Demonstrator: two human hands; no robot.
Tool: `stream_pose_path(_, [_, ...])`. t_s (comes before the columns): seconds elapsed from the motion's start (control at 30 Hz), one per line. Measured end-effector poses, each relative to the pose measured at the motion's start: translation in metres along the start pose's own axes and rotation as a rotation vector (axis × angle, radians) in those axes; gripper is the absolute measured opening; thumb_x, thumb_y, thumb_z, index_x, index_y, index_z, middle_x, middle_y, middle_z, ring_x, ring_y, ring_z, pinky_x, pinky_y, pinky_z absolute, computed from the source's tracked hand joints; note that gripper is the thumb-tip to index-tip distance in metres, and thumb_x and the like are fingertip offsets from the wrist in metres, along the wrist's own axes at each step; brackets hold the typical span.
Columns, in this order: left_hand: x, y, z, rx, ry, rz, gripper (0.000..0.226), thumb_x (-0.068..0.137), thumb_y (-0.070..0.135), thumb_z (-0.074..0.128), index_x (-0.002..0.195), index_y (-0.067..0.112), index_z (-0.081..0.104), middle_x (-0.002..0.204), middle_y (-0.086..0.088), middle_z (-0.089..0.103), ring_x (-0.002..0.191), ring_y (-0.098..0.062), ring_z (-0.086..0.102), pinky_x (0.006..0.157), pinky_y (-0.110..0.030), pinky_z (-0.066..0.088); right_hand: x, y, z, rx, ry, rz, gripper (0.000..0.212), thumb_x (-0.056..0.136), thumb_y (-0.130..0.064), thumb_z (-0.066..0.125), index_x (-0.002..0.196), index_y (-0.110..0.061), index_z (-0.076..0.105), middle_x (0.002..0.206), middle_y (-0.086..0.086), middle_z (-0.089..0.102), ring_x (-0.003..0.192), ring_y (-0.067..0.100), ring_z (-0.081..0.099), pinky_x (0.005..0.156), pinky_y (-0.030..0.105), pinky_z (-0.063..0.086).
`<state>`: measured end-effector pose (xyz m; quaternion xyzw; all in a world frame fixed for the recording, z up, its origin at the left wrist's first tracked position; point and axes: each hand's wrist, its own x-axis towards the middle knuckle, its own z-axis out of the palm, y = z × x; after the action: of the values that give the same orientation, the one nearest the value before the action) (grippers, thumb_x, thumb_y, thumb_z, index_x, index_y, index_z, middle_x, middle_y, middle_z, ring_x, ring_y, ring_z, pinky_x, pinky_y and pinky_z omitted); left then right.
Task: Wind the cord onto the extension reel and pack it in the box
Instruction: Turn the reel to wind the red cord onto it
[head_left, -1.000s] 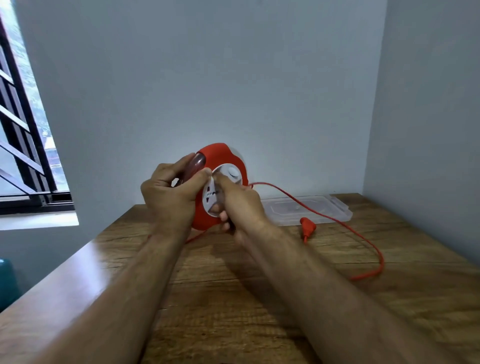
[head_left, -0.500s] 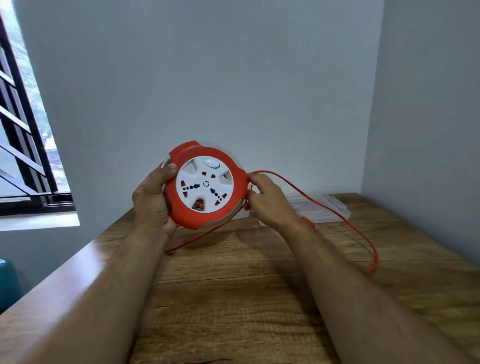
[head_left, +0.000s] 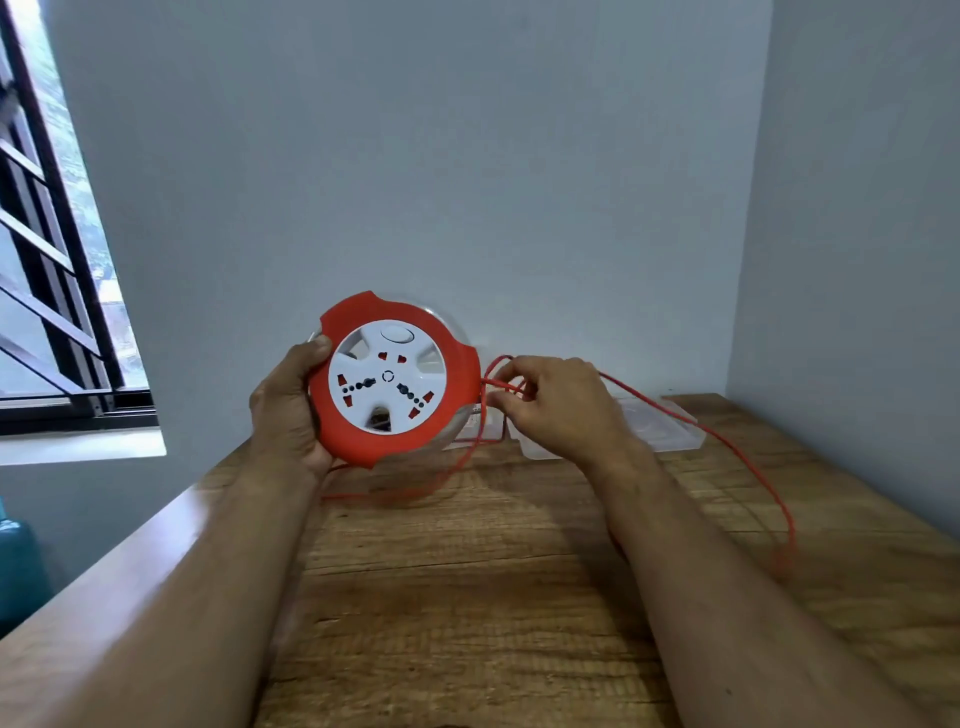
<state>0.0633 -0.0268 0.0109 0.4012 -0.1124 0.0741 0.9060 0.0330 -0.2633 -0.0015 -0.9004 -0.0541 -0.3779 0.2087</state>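
My left hand (head_left: 288, 410) grips the left rim of a round extension reel (head_left: 395, 379), red with a white socket face, held upright above the wooden table (head_left: 493, 597). The red cord (head_left: 727, 447) leaves the reel's right side. My right hand (head_left: 558, 408) pinches the cord just right of the reel. From there the cord runs right, loops down over the table and back under my right forearm. A clear plastic box (head_left: 670, 428) lies flat at the back of the table, partly behind my right hand. The plug is hidden.
Grey walls close the table in at the back and on the right. A barred window (head_left: 47, 291) is at the left. Something teal (head_left: 15, 566) stands below the table's left edge.
My right hand left the reel's face, went to its right side and took hold of the cord. The reel now faces me, socket side in full view, and the plug has gone out of sight.
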Motion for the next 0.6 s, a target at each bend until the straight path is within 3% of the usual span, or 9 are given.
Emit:
stream_pose_path(0.1, [0.001,0.002,-0.002,-0.055,-0.019,0.006,0.057,0.098,0.020,0.056,0.151,0.000,0.052,0.150,-0.028,0.057,0.135,-0.049,0.057,0.114,-0.065,0.044,-0.001,0.006,0.001,0.002,-0.085,0.243,0.037,0.084,-0.036,0.065,0.121,-0.031,0.065,0.107,0.000,0.073,0.099,0.020,0.065,0.090,0.034,0.052])
stream_pose_path(0.2, [0.003,0.002,-0.003,-0.036,0.010,0.035,0.056,0.098,0.019,0.055,0.151,0.000,0.052,0.150,-0.028,0.058,0.139,-0.050,0.054,0.116,-0.066,0.042,-0.002,0.014,0.006,0.064,-0.158,0.385,0.046,0.087,-0.027,0.064,0.133,-0.023,0.059,0.130,0.005,0.063,0.111,0.023,0.062,0.094,0.036,0.050])
stream_pose_path(0.27, [0.004,0.000,-0.004,-0.019,0.003,0.037,0.054,0.098,0.019,0.055,0.149,0.001,0.055,0.148,-0.028,0.059,0.137,-0.050,0.056,0.116,-0.065,0.043,-0.002,0.014,0.007,0.246,-0.127,0.425,0.049,0.088,-0.041,0.062,0.134,-0.027,0.057,0.126,0.004,0.063,0.097,0.021,0.069,0.086,0.036,0.056])
stream_pose_path(0.33, [0.003,-0.002,-0.005,-0.013,-0.005,0.018,0.054,0.099,0.019,0.055,0.149,0.000,0.055,0.147,-0.028,0.060,0.134,-0.049,0.059,0.114,-0.064,0.046,-0.001,0.011,0.009,0.372,0.021,0.437,0.043,0.091,-0.053,0.054,0.124,-0.027,0.065,0.116,-0.001,0.068,0.090,0.017,0.070,0.080,0.032,0.055])
stream_pose_path(0.4, [0.004,-0.004,-0.004,0.017,-0.020,-0.006,0.053,0.098,0.020,0.054,0.147,0.000,0.056,0.136,-0.025,0.067,0.118,-0.044,0.068,0.102,-0.056,0.057,0.001,0.007,0.009,0.331,0.244,0.389,0.037,0.096,-0.049,0.049,0.103,-0.022,0.074,0.098,-0.001,0.073,0.088,0.015,0.068,0.072,0.024,0.049])
stream_pose_path(0.47, [0.004,-0.007,-0.003,0.064,-0.050,-0.012,0.051,0.096,0.021,0.057,0.143,0.003,0.061,0.125,-0.022,0.071,0.105,-0.039,0.072,0.087,-0.048,0.063,0.000,0.000,0.006,0.286,0.441,0.267,0.026,0.097,-0.037,0.052,0.099,-0.022,0.073,0.095,-0.001,0.068,0.086,0.011,0.063,0.066,0.018,0.046])
stream_pose_path(0.53, [0.004,-0.012,-0.001,0.095,-0.060,-0.006,0.054,0.090,0.022,0.065,0.141,0.002,0.064,0.131,-0.026,0.070,0.111,-0.045,0.072,0.089,-0.051,0.063,-0.004,-0.009,0.001,0.246,0.527,0.010,0.020,0.095,-0.034,0.055,0.107,-0.024,0.067,0.105,0.000,0.060,0.083,0.008,0.059,0.065,0.020,0.050])
stream_pose_path(0.6, [0.002,-0.018,0.003,0.099,-0.075,0.000,0.068,0.076,0.022,0.076,0.140,0.000,0.064,0.137,-0.031,0.065,0.123,-0.053,0.065,0.102,-0.062,0.055,-0.008,-0.019,0.002,0.149,0.452,-0.283,0.027,0.090,-0.040,0.058,0.112,-0.026,0.063,0.105,0.000,0.057,0.072,0.010,0.058,0.058,0.020,0.047])
